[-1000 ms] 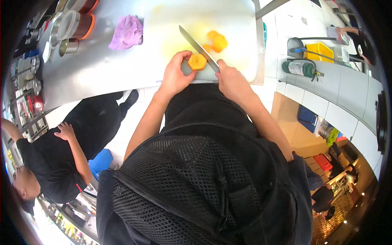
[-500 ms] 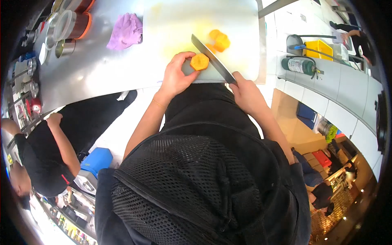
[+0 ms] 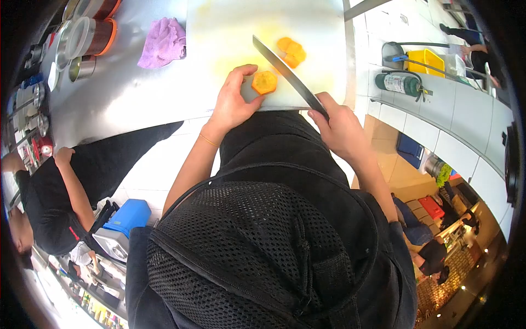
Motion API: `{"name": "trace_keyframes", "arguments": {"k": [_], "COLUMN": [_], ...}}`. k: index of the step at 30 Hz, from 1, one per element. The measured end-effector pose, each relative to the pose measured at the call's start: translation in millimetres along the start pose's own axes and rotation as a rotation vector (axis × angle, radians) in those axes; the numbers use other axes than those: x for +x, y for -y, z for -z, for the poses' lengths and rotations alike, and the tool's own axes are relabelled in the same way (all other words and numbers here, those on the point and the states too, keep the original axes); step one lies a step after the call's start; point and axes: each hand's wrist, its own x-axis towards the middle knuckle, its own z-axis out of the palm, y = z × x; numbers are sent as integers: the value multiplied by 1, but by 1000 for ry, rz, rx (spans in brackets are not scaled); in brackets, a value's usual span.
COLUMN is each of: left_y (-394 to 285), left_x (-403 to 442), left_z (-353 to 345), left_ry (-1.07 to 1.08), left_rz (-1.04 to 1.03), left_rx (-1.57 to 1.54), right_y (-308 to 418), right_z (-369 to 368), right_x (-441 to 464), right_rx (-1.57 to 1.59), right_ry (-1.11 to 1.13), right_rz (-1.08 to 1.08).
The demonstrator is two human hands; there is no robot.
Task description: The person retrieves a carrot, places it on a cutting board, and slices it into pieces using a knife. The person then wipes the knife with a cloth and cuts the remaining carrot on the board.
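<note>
My left hand [image 3: 234, 100] curls its thumb and fingers loosely around the left side of a thick orange carrot piece [image 3: 264, 83], whose cut face shows angular edges. This piece stands on the white cutting board [image 3: 219, 33], near the board's front edge. A kitchen knife [image 3: 289, 74] is gripped by its handle in my right hand [image 3: 342, 129]. Its long blade points forward and left, between the carrot piece and several overlapping carrot slices [image 3: 292, 53]. My right fingers hide most of the handle.
A purple cloth [image 3: 163, 44] lies on the steel table [image 3: 126, 93] left of the board. Lidded tubs [image 3: 98, 37] and a metal cup [image 3: 82, 68] stand farther left. A person in black [image 3: 52, 203] is at my left. A green cylinder [image 3: 400, 84] lies at the right.
My left fingertips have loosened slightly around the carrot piece. The knife has shifted a little away from it. The whole view has moved slightly, and the person at left has leaned.
</note>
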Motion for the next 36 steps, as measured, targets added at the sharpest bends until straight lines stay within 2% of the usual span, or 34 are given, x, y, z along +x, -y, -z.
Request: {"name": "trace_keyframes", "arguments": {"k": [13,16,18,19,21,22,23,25,30,36], "left_y": [4,2,8,8,12,14,17,9,12,19], "left_x": [-1,-2,-6,-8,-12,-11,-14,-23,-24,-14], "left_z": [-3,-9,-20,-23,-28,-27,-24,-16,1,9], "left_ry": [-6,-16,-162,-160,-506,-547,-548,-401,-295,-171], "left_rz": [13,-47,-75,-89,-59,-25,-36,124,117,-12], "left_rx": [-35,79,126,140,244,259,276,208,202,299], "right_y": [-6,-9,-13,-15,-21,-24,-29,-38,-46,-50], "right_z": [-6,-5,-4,-3,-2,-4,-6,-12,-18,-22], "right_x": [-4,-5,-9,-11,-16,-17,-17,-17,-11,-8], "right_rx": [38,72,112,150,151,136,150,164,162,150], "right_ry": [-21,-22,-7,12,31,68,62,114,142,156], "right_rz": [-5,-38,-66,-98,-89,-90,-78,-46,-73,-56]}}
